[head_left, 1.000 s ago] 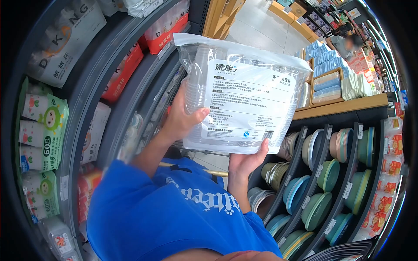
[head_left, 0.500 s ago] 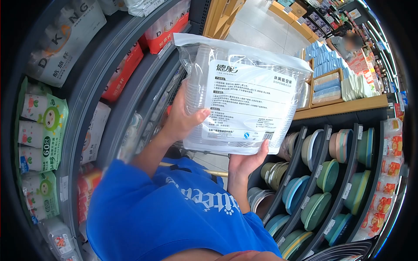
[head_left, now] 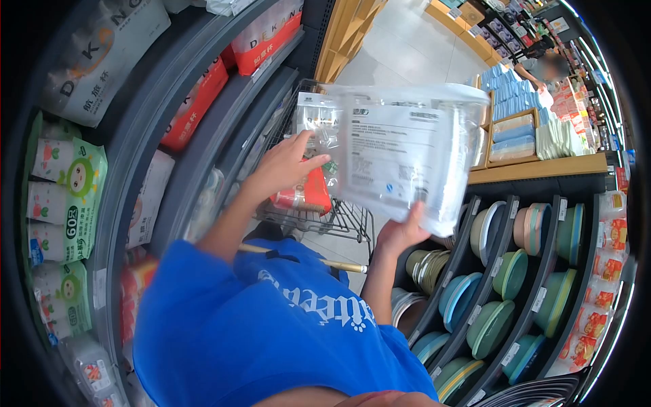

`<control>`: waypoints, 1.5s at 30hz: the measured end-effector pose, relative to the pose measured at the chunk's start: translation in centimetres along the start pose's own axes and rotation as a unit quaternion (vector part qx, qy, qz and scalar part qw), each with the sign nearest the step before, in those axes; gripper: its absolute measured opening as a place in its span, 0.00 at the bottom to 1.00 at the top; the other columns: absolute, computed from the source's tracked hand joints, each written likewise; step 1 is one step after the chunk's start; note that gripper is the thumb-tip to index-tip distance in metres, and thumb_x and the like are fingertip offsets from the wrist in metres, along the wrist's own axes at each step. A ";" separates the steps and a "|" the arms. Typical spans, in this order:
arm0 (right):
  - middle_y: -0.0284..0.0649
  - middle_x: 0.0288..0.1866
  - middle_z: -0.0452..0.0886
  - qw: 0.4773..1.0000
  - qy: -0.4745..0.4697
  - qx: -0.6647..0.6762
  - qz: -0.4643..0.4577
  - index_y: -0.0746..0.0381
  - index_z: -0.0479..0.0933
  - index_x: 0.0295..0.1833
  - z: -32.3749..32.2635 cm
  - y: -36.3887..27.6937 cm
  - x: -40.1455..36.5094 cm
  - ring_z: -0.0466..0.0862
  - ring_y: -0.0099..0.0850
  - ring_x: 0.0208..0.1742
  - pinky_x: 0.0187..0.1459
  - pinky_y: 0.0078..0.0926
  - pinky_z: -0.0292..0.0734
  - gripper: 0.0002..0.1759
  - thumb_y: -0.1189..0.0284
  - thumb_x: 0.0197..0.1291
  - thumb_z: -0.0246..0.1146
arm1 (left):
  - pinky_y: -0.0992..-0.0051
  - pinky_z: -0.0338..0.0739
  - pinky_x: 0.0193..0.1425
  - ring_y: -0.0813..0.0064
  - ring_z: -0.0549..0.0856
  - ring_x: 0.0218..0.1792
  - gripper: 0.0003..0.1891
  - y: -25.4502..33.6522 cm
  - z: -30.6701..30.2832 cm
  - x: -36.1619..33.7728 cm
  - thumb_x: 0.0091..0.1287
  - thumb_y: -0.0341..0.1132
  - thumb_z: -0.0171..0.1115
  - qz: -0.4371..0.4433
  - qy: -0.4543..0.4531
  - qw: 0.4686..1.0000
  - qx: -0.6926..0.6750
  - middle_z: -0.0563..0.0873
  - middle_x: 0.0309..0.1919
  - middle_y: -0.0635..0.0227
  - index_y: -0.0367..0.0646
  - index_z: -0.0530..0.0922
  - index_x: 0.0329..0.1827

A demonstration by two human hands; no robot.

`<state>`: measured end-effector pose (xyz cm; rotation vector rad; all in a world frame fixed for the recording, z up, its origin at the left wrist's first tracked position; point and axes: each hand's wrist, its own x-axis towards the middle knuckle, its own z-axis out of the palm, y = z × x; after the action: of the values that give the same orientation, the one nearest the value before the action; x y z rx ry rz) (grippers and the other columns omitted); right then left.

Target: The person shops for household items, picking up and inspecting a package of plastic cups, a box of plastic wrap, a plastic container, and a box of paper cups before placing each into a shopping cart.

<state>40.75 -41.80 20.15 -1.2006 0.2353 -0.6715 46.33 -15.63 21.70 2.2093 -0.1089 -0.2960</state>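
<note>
A clear plastic pack of disposable cups, its printed white label slightly blurred, is held up in front of me. My right hand grips its lower right edge, with the thumb across the front. To the left of the pack is my left hand, fingers apart and holding nothing. It overlaps the shopping cart in this view. Inside the cart lies a red and clear DEKANG pack, partly hidden by that hand.
Dark shelves on the left carry DEKANG cup packs and a green cup pack. Slanted racks of coloured bowls stand at the right. Folded blue towels fill a wooden display behind, with another person farther back.
My left hand has let go of the cup pack and moved away from it. The pack has shifted right and tilted, staying in my right hand, and more of the cart shows.
</note>
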 end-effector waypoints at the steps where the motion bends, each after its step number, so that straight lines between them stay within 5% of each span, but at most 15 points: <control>1: 0.51 0.71 0.73 0.998 0.003 -0.060 -0.036 0.68 0.61 0.76 -1.1 2.5 0.8 0.77 0.37 0.67 0.70 0.38 0.71 0.34 0.78 0.68 0.66 | 0.58 0.77 0.59 0.54 0.85 0.54 0.35 -1.9 1.0 0.4 0.71 0.56 0.63 0.004 0.018 0.992 0.121 0.85 0.52 0.46 0.35 0.70 0.68; 5: 0.51 0.67 0.69 0.979 0.047 -0.197 -0.017 0.67 0.57 0.69 -3.7 10.6 1.0 0.72 0.38 0.68 0.71 0.36 0.66 0.37 0.83 0.61 0.72 | 0.51 0.79 0.56 0.50 0.86 0.54 0.33 -6.5 4.3 -0.2 0.68 0.57 0.64 -0.055 -0.094 0.962 0.251 0.86 0.51 0.47 0.38 0.75 0.64; 8: 0.55 0.64 0.69 0.954 0.066 -0.294 0.014 0.70 0.56 0.69 -6.7 16.0 -2.7 0.73 0.45 0.67 0.70 0.43 0.66 0.38 0.78 0.62 0.73 | 0.54 0.80 0.58 0.53 0.86 0.56 0.37 -7.0 6.6 -1.9 0.69 0.59 0.62 -0.056 -0.190 0.944 0.265 0.87 0.53 0.50 0.41 0.72 0.72; 11: 0.58 0.63 0.70 0.938 0.033 -0.343 0.042 0.72 0.57 0.68 -9.3 20.7 -5.7 0.72 0.49 0.68 0.69 0.46 0.66 0.38 0.73 0.61 0.74 | 0.51 0.80 0.58 0.52 0.86 0.56 0.34 -7.6 10.0 -3.8 0.67 0.57 0.65 -0.027 -0.276 0.925 0.259 0.87 0.53 0.52 0.41 0.75 0.68; 13: 0.59 0.64 0.71 0.893 -0.034 -0.444 0.067 0.72 0.59 0.67 -10.2 21.0 -6.8 0.72 0.52 0.69 0.69 0.46 0.66 0.39 0.69 0.60 0.74 | 0.48 0.79 0.58 0.52 0.86 0.57 0.31 -9.3 13.5 -5.4 0.67 0.57 0.65 0.023 -0.306 0.910 0.279 0.85 0.56 0.52 0.45 0.77 0.64; 16: 0.58 0.59 0.79 0.703 -0.187 -0.686 0.021 0.69 0.71 0.64 -12.1 21.2 -7.1 0.76 0.55 0.65 0.64 0.46 0.72 0.35 0.59 0.57 0.73 | 0.45 0.78 0.60 0.42 0.81 0.60 0.31 -11.2 17.7 -7.8 0.67 0.57 0.65 0.075 -0.344 0.889 0.293 0.83 0.58 0.51 0.46 0.76 0.66; 19: 0.52 0.52 0.86 0.645 -0.312 -0.655 0.241 0.63 0.78 0.58 -13.7 22.5 -5.6 0.84 0.51 0.57 0.57 0.47 0.78 0.26 0.58 0.60 0.69 | 0.49 0.80 0.57 0.44 0.85 0.54 0.26 -12.9 19.5 -9.0 0.65 0.54 0.67 0.101 -0.265 0.887 0.366 0.86 0.54 0.53 0.48 0.82 0.60; 25: 0.51 0.45 0.88 0.700 -0.341 -0.605 0.167 0.60 0.83 0.48 -15.5 21.1 -7.3 0.87 0.51 0.50 0.52 0.50 0.79 0.19 0.55 0.67 0.62 | 0.56 0.81 0.53 0.53 0.89 0.44 0.16 -16.1 17.5 -8.3 0.66 0.46 0.66 0.060 -0.201 0.974 0.090 0.89 0.36 0.54 0.52 0.84 0.54; 26: 0.52 0.44 0.88 0.707 -0.331 -0.605 0.156 0.60 0.83 0.47 -15.6 20.9 -7.6 0.87 0.52 0.49 0.51 0.50 0.79 0.20 0.54 0.69 0.61 | 0.58 0.80 0.56 0.52 0.87 0.50 0.16 -16.2 17.6 -8.5 0.65 0.40 0.65 0.034 -0.208 0.975 0.074 0.89 0.44 0.57 0.51 0.83 0.55; 29: 0.52 0.43 0.88 0.706 -0.317 -0.619 0.134 0.60 0.84 0.47 -16.2 19.9 -8.6 0.87 0.53 0.47 0.50 0.51 0.78 0.21 0.53 0.70 0.59 | 0.57 0.80 0.56 0.53 0.86 0.53 0.15 -16.9 18.9 -11.0 0.67 0.38 0.63 -0.012 -0.091 0.995 0.045 0.88 0.43 0.60 0.47 0.81 0.55; 33: 0.52 0.50 0.88 0.696 -0.407 -0.580 0.119 0.63 0.83 0.54 -17.1 17.9 -9.4 0.86 0.52 0.55 0.57 0.47 0.79 0.23 0.54 0.69 0.62 | 0.57 0.77 0.62 0.53 0.82 0.60 0.21 -17.2 19.1 -14.0 0.68 0.37 0.63 0.042 -0.082 0.996 0.007 0.80 0.57 0.55 0.45 0.73 0.63; 36: 0.51 0.54 0.87 0.664 -0.403 -0.629 -0.019 0.60 0.83 0.57 -17.9 15.1 -13.2 0.85 0.50 0.57 0.60 0.46 0.79 0.22 0.56 0.67 0.64 | 0.57 0.73 0.69 0.49 0.75 0.67 0.29 -18.9 19.1 -15.0 0.64 0.36 0.68 0.001 -0.030 0.999 -0.017 0.69 0.69 0.50 0.40 0.70 0.67; 38: 0.50 0.53 0.88 0.666 -0.373 -0.647 -0.001 0.60 0.83 0.57 -17.3 12.0 -15.9 0.86 0.49 0.57 0.60 0.46 0.79 0.22 0.56 0.67 0.63 | 0.57 0.67 0.75 0.45 0.69 0.72 0.33 -22.5 20.3 -15.0 0.62 0.36 0.71 -0.002 0.016 0.999 -0.034 0.63 0.73 0.49 0.35 0.68 0.69; 42: 0.46 0.45 0.88 0.640 -0.339 -0.690 0.027 0.60 0.83 0.51 -18.7 10.7 -19.9 0.87 0.48 0.44 0.64 0.50 0.72 0.16 0.60 0.69 0.60 | 0.66 0.85 0.54 0.60 0.73 0.69 0.30 -24.4 18.5 -17.0 0.67 0.38 0.70 -0.117 -0.018 0.976 -0.183 0.57 0.78 0.63 0.46 0.70 0.71; 45: 0.44 0.47 0.86 0.675 -0.267 -0.686 -0.051 0.61 0.83 0.45 -19.4 10.1 -24.3 0.83 0.44 0.48 0.70 0.51 0.64 0.13 0.64 0.71 0.58 | 0.68 0.85 0.54 0.64 0.77 0.65 0.26 -25.8 17.5 -19.8 0.69 0.36 0.68 -0.086 -0.011 0.964 -0.251 0.56 0.78 0.66 0.45 0.72 0.69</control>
<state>15.37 -40.47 -0.48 -2.8318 0.1501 -0.0737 22.09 -9.77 -5.58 1.7113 0.1355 -0.3969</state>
